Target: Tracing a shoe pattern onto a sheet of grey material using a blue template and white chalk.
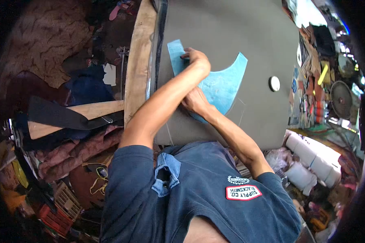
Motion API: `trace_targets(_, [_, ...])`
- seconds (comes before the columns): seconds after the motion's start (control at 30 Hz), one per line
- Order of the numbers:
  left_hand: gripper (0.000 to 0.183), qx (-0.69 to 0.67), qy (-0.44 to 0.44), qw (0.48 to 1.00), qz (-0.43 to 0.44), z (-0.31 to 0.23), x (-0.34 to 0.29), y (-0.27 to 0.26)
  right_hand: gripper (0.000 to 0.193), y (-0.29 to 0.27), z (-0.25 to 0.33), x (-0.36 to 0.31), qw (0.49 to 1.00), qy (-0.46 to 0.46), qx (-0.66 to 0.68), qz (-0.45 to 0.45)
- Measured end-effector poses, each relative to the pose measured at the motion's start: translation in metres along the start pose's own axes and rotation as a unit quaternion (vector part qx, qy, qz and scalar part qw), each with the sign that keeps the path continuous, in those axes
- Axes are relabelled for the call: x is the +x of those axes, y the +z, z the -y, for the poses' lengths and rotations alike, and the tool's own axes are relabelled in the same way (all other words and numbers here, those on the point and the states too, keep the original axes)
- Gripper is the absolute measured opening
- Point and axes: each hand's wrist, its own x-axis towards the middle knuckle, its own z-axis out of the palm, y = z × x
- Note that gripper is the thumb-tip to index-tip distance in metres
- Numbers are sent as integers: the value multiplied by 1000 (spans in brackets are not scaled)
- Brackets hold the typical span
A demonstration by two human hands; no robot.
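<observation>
A light blue, U-shaped flat pattern piece [221,87] lies on the dark grey sheet [231,32] that covers the table. My left hand [197,56] rests at its left prong, wrist sharply bent, fingers apart and pressing down. Below it, my right hand [195,101] is closed near the piece's lower left edge, partly behind my left forearm. What its fingers hold, if anything, is hidden. My forearms cross over the piece. Thin pale lines are drawn on the grey sheet beside the piece's lower right and lower left edges.
A round white-faced object with a dark rim [274,84] sits to the right on the sheet. The table's wooden edge [138,60] runs along the left. A wooden board with a black strip [56,115] juts out there. White rolls [312,156] and a fan [341,98] stand right.
</observation>
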Motion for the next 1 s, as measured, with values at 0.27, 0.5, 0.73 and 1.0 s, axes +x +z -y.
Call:
trace_targets(0.27, [49, 103, 2, 979, 174, 1, 14, -24, 34, 14, -14, 130, 971, 5, -64, -229])
trace_targets(0.5, [51, 99, -4, 981, 164, 1, 18, -25, 27, 11, -16, 143, 967, 57, -104, -225])
trace_targets(0.73, [41, 66, 25, 993, 92, 3, 15, -20, 25, 5, -22, 136, 979, 90, -128, -129])
trace_targets(1.0, [46, -51, 65, 997, 0, 41, 24, 15, 34, 7, 5, 39, 998, 47, -28, -25])
